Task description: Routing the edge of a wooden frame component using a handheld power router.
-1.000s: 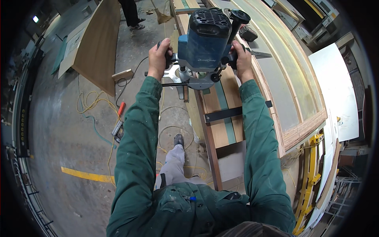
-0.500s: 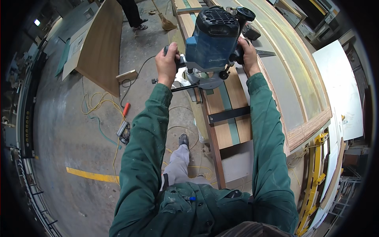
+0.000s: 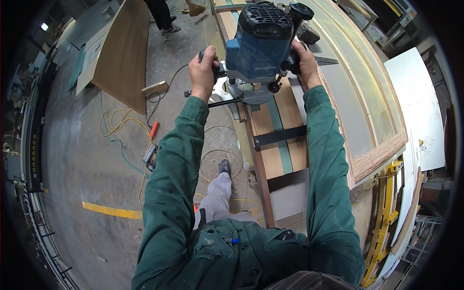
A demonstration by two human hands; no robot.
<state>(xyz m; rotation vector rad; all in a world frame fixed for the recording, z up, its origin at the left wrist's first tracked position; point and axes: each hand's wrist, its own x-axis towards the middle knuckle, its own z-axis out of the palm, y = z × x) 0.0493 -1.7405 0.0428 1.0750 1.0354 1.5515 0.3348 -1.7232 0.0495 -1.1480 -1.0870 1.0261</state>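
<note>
A blue and black plunge router (image 3: 261,46) sits with its metal base on the near end of a long wooden frame piece (image 3: 273,145). My left hand (image 3: 204,72) grips the router's left handle. My right hand (image 3: 305,64) grips its right handle. A thin guide rod sticks out of the base to the left, under my left wrist. Both arms are in green sleeves and stretched forward. The wooden piece lies on a workbench, crossed by a black metal bar (image 3: 279,136).
A large curved panel (image 3: 357,96) lies on the bench to the right. A brown board (image 3: 123,58) leans at upper left. Yellow cable (image 3: 118,123) and a tool (image 3: 151,153) lie on the concrete floor. Another person's legs (image 3: 162,14) stand at the top. Yellow frame (image 3: 384,208) lower right.
The router and both hands have moved forward along the wooden piece, away from my body, with my arms stretching further out.
</note>
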